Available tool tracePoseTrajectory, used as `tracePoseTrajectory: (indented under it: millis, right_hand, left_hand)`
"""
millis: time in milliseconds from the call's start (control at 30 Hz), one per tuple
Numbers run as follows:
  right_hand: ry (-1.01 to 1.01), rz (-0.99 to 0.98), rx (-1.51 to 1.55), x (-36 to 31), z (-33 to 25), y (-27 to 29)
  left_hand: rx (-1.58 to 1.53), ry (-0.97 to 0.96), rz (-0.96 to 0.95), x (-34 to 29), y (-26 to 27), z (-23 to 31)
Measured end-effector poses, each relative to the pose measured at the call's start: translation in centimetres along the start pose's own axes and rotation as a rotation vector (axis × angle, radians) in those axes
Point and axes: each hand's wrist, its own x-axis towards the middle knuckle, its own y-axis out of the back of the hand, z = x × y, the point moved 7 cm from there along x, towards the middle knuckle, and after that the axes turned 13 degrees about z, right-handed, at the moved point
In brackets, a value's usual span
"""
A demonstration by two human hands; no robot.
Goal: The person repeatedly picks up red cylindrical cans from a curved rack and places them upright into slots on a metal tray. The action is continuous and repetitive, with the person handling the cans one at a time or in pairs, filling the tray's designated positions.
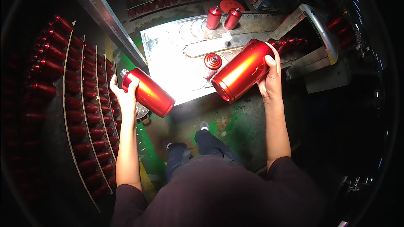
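Near its neck end, my left hand (125, 94) grips a shiny red metal bottle (149, 93), tilted so its base points down to the right. Silvery metal shows at that bottle's neck. My right hand (271, 75) is closed round a second red bottle (242, 73), held aslant with its base toward the lower left; its top end is partly hidden by my fingers. Between the two, a red bottle (213, 62) with a silvery tip stands upright on the brightly lit conveyor table (162, 54). Both held bottles are in the air above the table's near edge.
Two more red bottles (214, 18) stand at the table's far side, beside a red perforated disc (232, 6). A metal frame (324, 33) arches over the right end, with red bottles in a row there. Racks of red bottles (75, 113) fill the left. A metal post (109, 19) rises at the table's left.
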Motion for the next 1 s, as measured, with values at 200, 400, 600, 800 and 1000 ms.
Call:
tracePoseTrajectory:
  millis: [200,400,600,800,1000]
  right_hand:
    - [0.743,0.153,-0.97,9.2,-3.0,10.4]
    - [0.772,0.123,-1.136,18.0,7.2,15.4]
    - [0.648,0.1,-1.173,22.0,15.0,19.2]
    - [0.584,0.039,-1.257,23.3,16.3,21.5]
    - [0.638,0.114,-1.263,21.3,9.6,21.7]
  left_hand:
    - [0.488,-0.379,-0.161,-6.8,-16.9,-0.9]
    - [0.75,-0.617,-0.227,-11.0,-25.6,-5.5]
    - [0.577,-0.37,-0.356,-11.1,-30.4,-18.0]
    - [0.586,-0.447,-0.48,-14.8,-32.4,-19.0]
    - [0.67,-0.053,-0.69,-16.3,-26.1,-12.2]
